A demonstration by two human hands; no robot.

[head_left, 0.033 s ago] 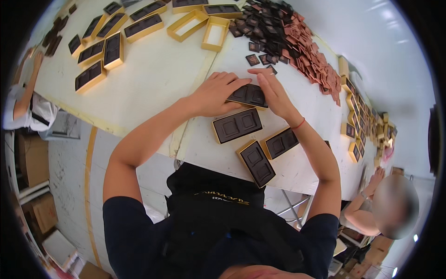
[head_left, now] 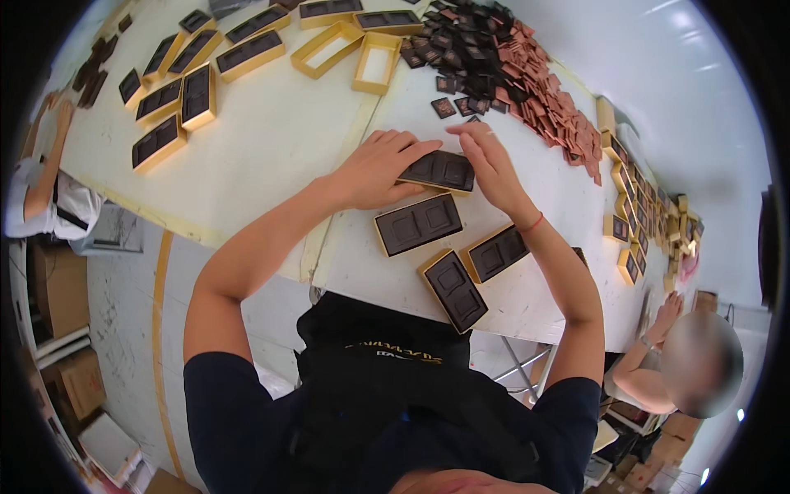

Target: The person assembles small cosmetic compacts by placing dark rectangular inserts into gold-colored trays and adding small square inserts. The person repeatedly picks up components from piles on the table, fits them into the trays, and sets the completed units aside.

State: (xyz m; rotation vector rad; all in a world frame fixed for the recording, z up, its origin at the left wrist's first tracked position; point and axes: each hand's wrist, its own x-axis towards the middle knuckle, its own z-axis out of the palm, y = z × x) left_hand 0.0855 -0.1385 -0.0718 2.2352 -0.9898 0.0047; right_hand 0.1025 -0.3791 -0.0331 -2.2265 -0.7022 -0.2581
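On the table before me lies a gold-edged box with a dark brown two-cavity insert (head_left: 448,171). My left hand (head_left: 380,171) grips its left end, thumb on the near side and fingers on the far side. My right hand (head_left: 491,169) is at the right end, fingers stretched out toward the left; whether it touches the box is hard to tell. Just nearer lies a similar box (head_left: 420,225). Two more such boxes follow, one tilted (head_left: 454,290) near the table edge and another (head_left: 498,253) partly under my right forearm. Their cavities hold nothing.
Beyond my hands lie heaps of black square packets (head_left: 469,49) and copper-coloured ones (head_left: 547,99). Two bottomless gold frames (head_left: 377,62) and several boxes with inserts (head_left: 197,97) stand at the far left. Filled boxes (head_left: 625,189) line the right. Co-workers sit at both sides (head_left: 646,379).
My right fingers have shifted slightly right, showing a little more of the box's right end. My left hand keeps its grip. The whole view has tilted a touch.
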